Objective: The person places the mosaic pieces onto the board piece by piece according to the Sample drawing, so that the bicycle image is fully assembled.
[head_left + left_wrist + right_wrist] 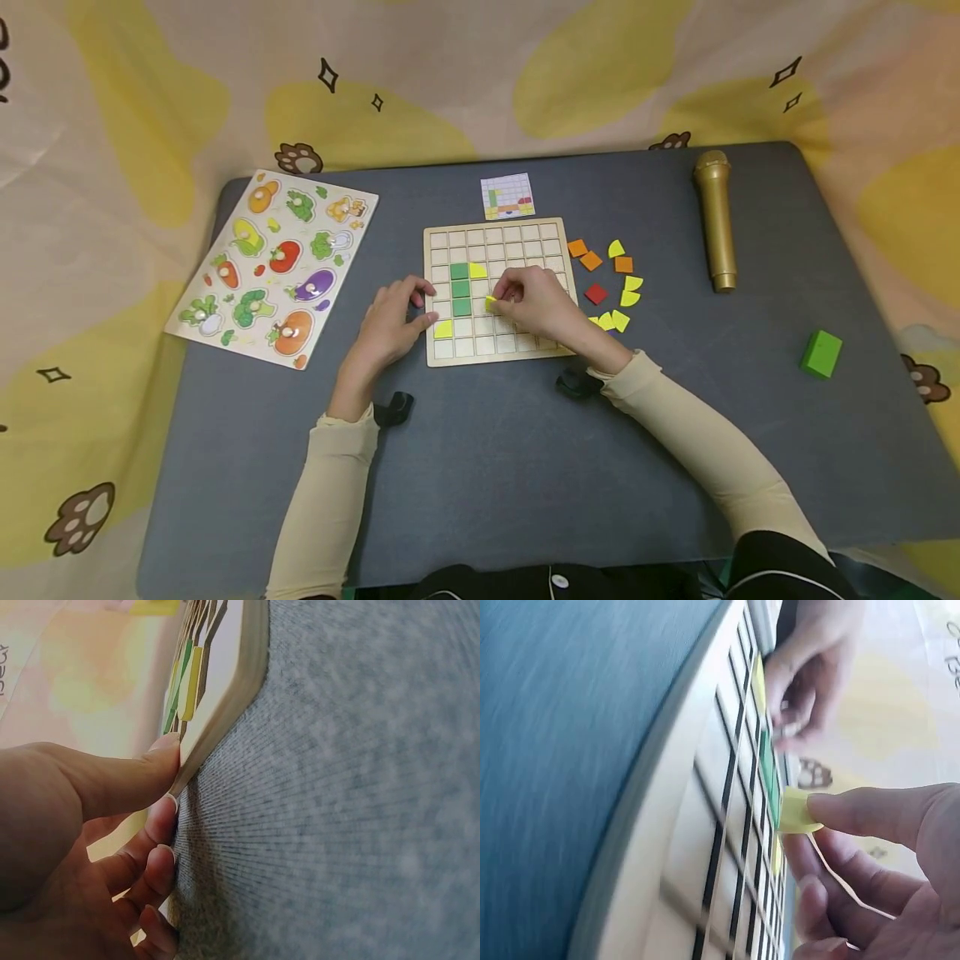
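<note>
My right hand [536,298] pinches a yellow tile with a curved edge [799,811] between thumb and fingers, close over the middle of the wooden grid board [495,362]. At the board's left edge is my left hand [390,321], its fingers loosely bent. Its thumb [161,761] rests on the rim, and the other fingertips are at the side near the tabletop. Three green square tiles [461,289] lie in a column on the board. One yellow tile [477,270] sits right of the top green one, another yellow tile [443,329] at the lower left.
A small pattern card [507,197] lies behind the board. Several orange tiles [591,261], a red tile [596,293] and yellow tiles [620,321] are scattered to its right. Farther out are a gold microphone [718,225], a green block [822,354] and, at left, a vegetable puzzle board [247,333].
</note>
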The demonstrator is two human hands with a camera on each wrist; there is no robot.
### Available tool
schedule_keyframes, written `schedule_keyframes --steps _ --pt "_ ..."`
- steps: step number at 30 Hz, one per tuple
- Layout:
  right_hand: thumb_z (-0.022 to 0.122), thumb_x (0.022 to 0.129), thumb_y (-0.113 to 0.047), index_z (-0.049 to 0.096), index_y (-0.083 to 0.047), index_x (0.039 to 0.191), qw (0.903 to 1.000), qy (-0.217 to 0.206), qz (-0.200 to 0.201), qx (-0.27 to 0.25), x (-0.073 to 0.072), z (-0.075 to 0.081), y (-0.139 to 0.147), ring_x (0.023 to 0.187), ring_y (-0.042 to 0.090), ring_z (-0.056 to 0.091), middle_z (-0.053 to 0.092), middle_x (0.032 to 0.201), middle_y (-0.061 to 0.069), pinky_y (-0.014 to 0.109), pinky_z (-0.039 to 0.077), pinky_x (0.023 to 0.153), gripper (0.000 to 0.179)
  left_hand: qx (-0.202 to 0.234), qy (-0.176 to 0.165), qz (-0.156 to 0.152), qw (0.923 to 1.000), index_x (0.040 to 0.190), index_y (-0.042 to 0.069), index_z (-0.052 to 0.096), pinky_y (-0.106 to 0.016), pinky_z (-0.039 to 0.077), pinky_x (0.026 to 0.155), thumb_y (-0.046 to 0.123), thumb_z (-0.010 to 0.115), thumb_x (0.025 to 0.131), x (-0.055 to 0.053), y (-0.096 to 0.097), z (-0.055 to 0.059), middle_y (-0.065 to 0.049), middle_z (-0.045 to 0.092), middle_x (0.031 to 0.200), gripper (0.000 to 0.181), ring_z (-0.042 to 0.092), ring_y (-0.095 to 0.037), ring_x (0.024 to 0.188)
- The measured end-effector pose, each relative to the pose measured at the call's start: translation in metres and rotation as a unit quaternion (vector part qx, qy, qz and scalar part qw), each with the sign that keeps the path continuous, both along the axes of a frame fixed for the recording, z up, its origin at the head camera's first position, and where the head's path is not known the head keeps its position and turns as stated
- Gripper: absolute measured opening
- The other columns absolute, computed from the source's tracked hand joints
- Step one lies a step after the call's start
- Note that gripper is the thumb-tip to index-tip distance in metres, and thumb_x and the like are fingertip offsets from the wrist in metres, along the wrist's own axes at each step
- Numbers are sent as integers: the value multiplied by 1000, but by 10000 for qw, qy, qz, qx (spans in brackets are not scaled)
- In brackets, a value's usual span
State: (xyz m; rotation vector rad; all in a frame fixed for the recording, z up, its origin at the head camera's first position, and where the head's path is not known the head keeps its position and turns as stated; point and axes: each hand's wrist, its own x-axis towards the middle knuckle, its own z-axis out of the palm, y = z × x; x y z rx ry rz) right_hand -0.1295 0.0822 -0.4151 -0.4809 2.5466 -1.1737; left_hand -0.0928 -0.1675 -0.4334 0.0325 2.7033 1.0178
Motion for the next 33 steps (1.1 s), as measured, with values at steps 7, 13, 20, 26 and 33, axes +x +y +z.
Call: schedule_keyframes --steps 7,13,20,26,33 --pt "80 93 -11 77 -8 93 9995 -45 308 -47 11 -5 -25 75 17 61 72 82 4 29 46 71 4 -15 -4 8 10000 130 11 58 -49 30 94 17 71 103 0 0 1 -12 53 112 31 43 -32 115" --pt "80 94 -12 78 -10 97 9989 92 405 204 21 -9 -38 76 16 64 75 85 3 29 46 70 4 -4 26 -19 10000 130 12 58 -50 31 94 18 71 102 0 0 0 -12 53 112 32 44 -33 116" --pt "82 92 -13 81 -11 86 9978 360 274 491 21 -9 -45 75 15 64 75 85 2 28 46 66 7 5 78 -65 9999 130 12 58 -49 32 94 18 71 102 0 -1 0 -11 54 112 32 44 -33 115" --pt "82 92 -14 81 -12 84 9976 337 241 549 19 -11 -45 74 15 63 75 84 2 28 46 64 9 -5 82 -69 9999 130 12 57 -49 31 94 17 71 102 -1 -2 0 -11 53 112 32 44 -33 116" --pt "80 94 -18 81 -14 89 9987 269 17 441 17 -10 -24 74 16 62 73 82 1 30 45 66 6 -3 41 -19 10000 130 12 57 -49 30 94 17 71 102 0 0 -1 -11 52 112 31 43 -33 116"
